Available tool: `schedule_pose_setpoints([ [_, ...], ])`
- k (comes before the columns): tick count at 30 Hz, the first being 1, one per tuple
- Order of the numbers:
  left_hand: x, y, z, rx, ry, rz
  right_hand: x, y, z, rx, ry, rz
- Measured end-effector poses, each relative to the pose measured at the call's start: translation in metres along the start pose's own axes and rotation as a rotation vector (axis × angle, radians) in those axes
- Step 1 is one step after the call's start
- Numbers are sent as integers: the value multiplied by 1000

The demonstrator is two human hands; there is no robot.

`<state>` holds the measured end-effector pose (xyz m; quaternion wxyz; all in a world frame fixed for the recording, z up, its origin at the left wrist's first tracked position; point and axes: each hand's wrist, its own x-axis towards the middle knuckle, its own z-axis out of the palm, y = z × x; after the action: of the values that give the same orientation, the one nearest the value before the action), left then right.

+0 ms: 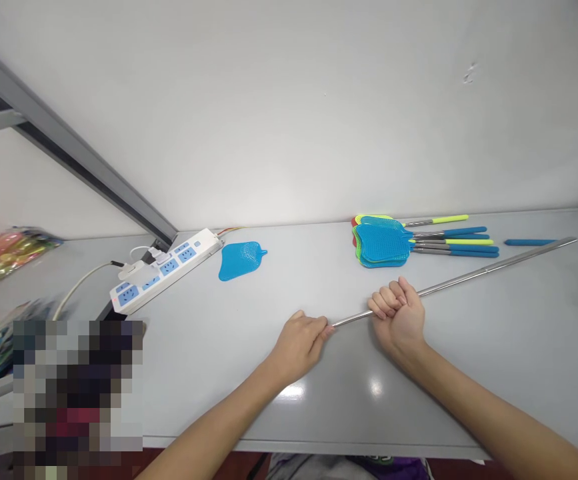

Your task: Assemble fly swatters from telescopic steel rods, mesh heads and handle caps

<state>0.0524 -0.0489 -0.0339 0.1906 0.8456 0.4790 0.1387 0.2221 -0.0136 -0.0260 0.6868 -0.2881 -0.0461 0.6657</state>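
A long silver telescopic rod (451, 283) slants over the grey table, its far end reaching up to the right. My left hand (301, 343) is closed round its lower left end, hiding the tip. Farther along, the fingers of my right hand (399, 317) are wrapped round the rod, palm turned up. A loose blue fly swatter head (241, 261) lies at the left near the wall. Beyond my right hand rests a pile of fly swatters (383, 241) with blue, green and red heads. A separate blue handle (529, 243) lies behind the rod's far end.
A white power strip (169, 267) with plugs and cords stands at the left of the table (193, 387). Plastic bags of colourful items (11, 257) lie on the far left surface. A metal frame post (79, 147) and the white wall (319, 120) bound the workspace.
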Motion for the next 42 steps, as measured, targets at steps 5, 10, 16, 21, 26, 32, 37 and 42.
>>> schedule_pose_setpoints([
  [5, 1, 1, -1, 4, -8, 2, -3, 3, 0, -1, -17, 12],
  [10, 2, 4, -2, -1, -7, -14, 1, -2, 2, -17, -45, 45],
  [16, 4, 7, -2, -6, -41, 29, 12, -14, 7, -81, -75, 128],
  [21, 4, 9, -2, -23, -42, 23, 13, -19, 7, -101, -73, 162],
  [26, 4, 11, -4, -28, -34, 9, 15, -26, 8, -106, -66, 153],
  [32, 5, 13, 0, -12, -26, -36, 18, -24, 8, -99, -39, 186],
  [37, 5, 15, 8, 20, 3, -65, 18, -18, 5, -85, -27, 118],
  [42, 5, 14, 9, -25, 17, -58, 12, -12, 5, -84, -122, 46],
])
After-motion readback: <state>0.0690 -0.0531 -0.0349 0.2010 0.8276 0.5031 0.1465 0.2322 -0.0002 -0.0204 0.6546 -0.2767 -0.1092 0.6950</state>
